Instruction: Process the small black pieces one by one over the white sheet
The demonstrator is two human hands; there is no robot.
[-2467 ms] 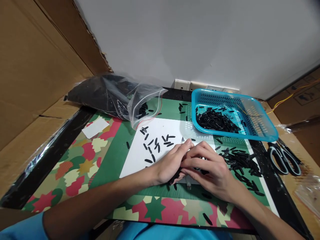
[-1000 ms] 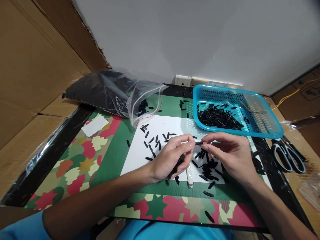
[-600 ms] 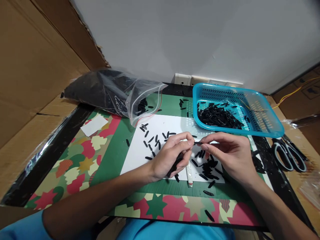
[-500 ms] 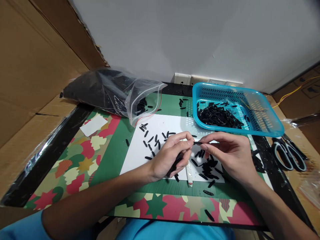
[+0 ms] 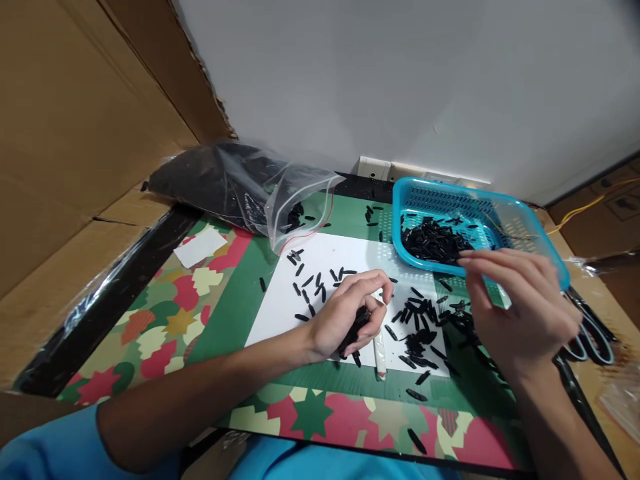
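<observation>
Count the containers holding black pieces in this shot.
2. A blue perforated plastic basket at back right, by the right hand, and a clear zip plastic bag lying at back left. The left hand clutches more small black pieces; others may be out of view.
</observation>
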